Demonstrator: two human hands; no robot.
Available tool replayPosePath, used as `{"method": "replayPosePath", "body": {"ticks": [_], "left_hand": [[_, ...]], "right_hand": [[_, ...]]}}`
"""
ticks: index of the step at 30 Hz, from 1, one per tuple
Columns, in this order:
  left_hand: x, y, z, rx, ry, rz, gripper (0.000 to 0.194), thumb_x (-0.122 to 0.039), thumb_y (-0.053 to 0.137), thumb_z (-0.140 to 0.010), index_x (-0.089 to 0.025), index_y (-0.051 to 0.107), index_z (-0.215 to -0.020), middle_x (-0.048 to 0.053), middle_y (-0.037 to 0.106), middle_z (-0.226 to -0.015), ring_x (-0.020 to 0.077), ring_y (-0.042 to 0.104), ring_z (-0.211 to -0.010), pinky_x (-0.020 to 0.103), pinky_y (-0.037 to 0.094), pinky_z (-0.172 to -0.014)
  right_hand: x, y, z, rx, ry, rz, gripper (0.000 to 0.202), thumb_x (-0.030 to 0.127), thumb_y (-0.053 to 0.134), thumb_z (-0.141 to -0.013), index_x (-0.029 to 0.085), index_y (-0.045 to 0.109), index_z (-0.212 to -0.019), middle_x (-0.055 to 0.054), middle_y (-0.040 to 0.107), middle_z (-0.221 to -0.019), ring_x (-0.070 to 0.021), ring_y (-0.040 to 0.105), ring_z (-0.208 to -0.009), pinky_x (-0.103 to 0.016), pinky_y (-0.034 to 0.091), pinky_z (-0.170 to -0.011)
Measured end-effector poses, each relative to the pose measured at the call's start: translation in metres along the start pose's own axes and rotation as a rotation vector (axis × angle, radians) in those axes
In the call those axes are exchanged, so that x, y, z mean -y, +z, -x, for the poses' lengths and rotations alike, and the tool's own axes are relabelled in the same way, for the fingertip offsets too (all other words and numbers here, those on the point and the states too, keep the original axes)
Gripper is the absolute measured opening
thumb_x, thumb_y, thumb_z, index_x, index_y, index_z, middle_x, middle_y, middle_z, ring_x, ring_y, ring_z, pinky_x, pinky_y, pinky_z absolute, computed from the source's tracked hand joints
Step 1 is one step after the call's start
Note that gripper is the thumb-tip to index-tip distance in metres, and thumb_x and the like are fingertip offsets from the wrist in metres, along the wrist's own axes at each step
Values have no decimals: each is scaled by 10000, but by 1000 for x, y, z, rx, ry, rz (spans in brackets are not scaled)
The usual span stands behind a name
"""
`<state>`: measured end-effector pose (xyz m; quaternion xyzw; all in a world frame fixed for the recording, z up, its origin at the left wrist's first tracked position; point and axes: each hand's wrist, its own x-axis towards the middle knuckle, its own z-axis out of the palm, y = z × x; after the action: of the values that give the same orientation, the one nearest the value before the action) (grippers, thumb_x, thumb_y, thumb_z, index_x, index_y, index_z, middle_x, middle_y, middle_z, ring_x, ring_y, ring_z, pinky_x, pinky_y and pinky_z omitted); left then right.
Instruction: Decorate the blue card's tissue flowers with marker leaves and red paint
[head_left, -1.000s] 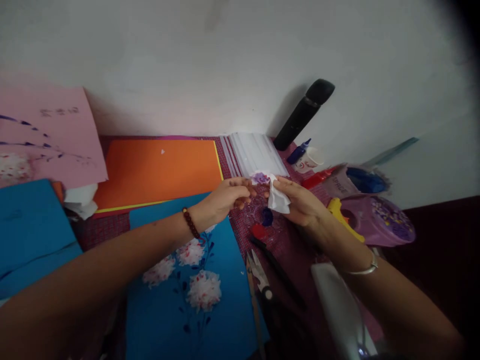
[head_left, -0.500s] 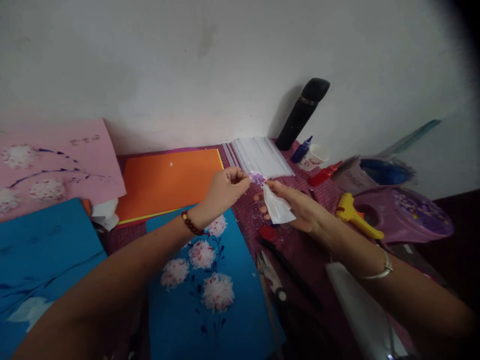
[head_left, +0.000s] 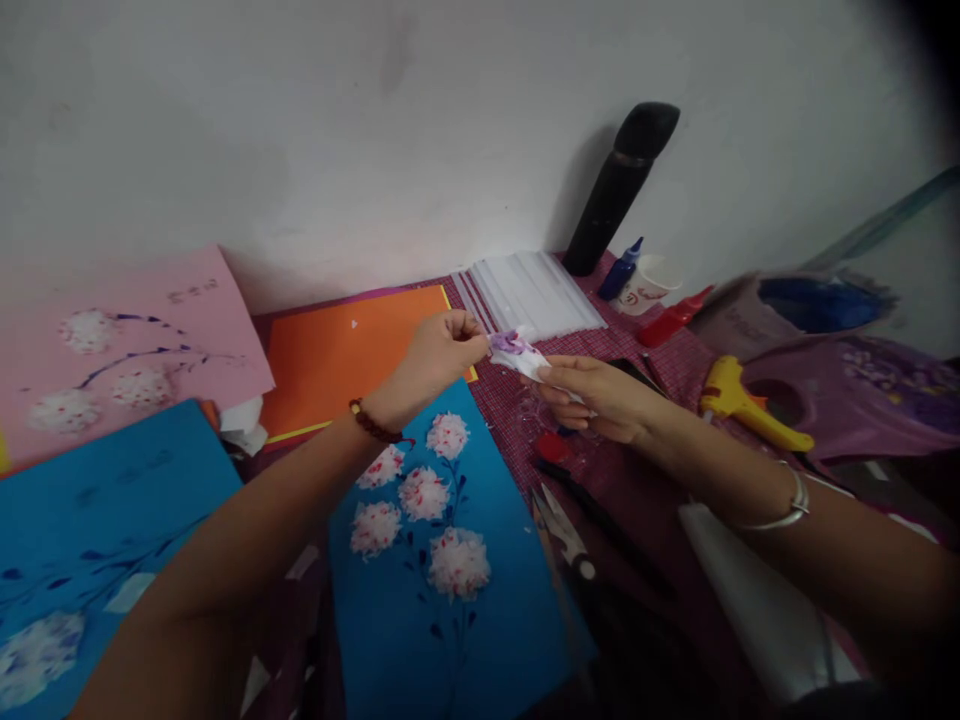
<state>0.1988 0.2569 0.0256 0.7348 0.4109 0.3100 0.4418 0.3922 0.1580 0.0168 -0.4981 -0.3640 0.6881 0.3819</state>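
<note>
1. The tissue (head_left: 520, 352) is small, white and crumpled, with purple paint on it.
2. The left hand (head_left: 439, 358) pinches one end, the right hand (head_left: 600, 395) holds the other, above the checked table (head_left: 517, 420).
3. The blue flower paper (head_left: 442, 560) lies just below; the scissors (head_left: 566, 540) lie near.

blue sheet (head_left: 450, 600) with white-red flowers, orange sheet (head_left: 337, 350), purple-stained white tissue (head_left: 517, 350), black flask (head_left: 619, 185)

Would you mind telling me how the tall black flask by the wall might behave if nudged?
The tall black flask looks narrow for its height, so it probably tips easily. It seems rigid, and being round, it would likely roll once down.
</note>
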Motion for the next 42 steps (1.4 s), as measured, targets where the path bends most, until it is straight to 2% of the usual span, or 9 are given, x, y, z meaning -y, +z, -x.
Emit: {"method": "replayPosePath", "body": {"ticks": [3, 6, 18, 26, 30, 33, 36, 39, 42], "left_hand": [[3, 1, 9, -126, 336, -404, 130, -130, 571, -829, -191, 557, -716, 37, 608, -747, 161, 556, -717, 304, 414, -653], [0, 2, 23, -71, 665, -740, 197, -198, 476, -955, -180, 615, -817, 103, 655, -899, 221, 590, -880, 362, 429, -751], [-8, 14, 43, 66, 1092, -964, 297, -128, 369, -1018, -140, 666, -997, 122, 727, -1059, 222, 621, -921, 364, 410, -691], [1, 17, 41, 286, 861, -756, 267, -212, 408, -1014, -168, 669, -1050, 144, 664, -1292, 257, 640, -1051, 412, 464, -801], [-2, 17, 38, 87, 815, -502, 134, -228, 551, -937, -221, 642, -1036, 66, 722, -1123, 210, 661, -984, 377, 501, -820], [-13, 22, 30, -98, 434, -131, 145, -221, 627, -871, -208, 585, -1009, 21, 682, -890, 140, 626, -741, 290, 485, -641], [-23, 30, 19, 25, 114, 83, 124, -163, 647, -806, -197, 536, -849, -30, 579, -700, 95, 530, -570, 250, 422, -538], [-25, 36, 11, 29, 122, 8, 183, -111, 632, -791, -210, 483, -753, -48, 521, -625, 95, 492, -544, 246, 392, -525], [-23, 40, 8, -84, 365, -253, 188, -93, 626, -811, -217, 488, -779, -23, 553, -680, 130, 529, -624, 279, 432, -601]], "right_hand": [[-3, 3, -2, -25, 1, 62, 385, 534, 697, -811, 165, 589, -831, 99, 373, -473, -21, 220, -346, -167, 189, -338], [-4, 10, -5, -79, 19, 119, 402, 552, 665, -832, 157, 621, -767, 71, 414, -435, -29, 263, -322, -174, 203, -328], [2, 23, 14, -19, -22, -44, 155, 263, 696, -671, 158, 587, -708, 6, 609, -588, -67, 448, -391, -190, 345, -358], [6, 14, 4, -129, -47, -93, 332, 362, 517, -961, 172, 586, -698, 1, 560, -519, -80, 465, -415, -190, 365, -386], [11, 7, 2, -174, -65, 63, 295, 272, 568, -940, 169, 602, -667, -7, 600, -576, -57, 448, -394, -178, 321, -350], [13, 6, 4, -141, -75, 86, 285, 297, 587, -937, 176, 603, -679, -16, 619, -603, -56, 445, -393, -176, 310, -342], [13, 7, 6, -93, -62, 80, 226, 323, 663, -891, 179, 609, -725, -21, 626, -609, -64, 457, -407, -177, 329, -355], [16, 8, 7, -73, -58, 51, 136, 269, 656, -876, 179, 612, -783, -16, 659, -662, -77, 509, -448, -172, 383, -381], [25, 9, 10, -124, -66, -10, 198, 309, 572, -924, 181, 625, -782, -17, 659, -663, -108, 589, -543, -188, 482, -472]]}}
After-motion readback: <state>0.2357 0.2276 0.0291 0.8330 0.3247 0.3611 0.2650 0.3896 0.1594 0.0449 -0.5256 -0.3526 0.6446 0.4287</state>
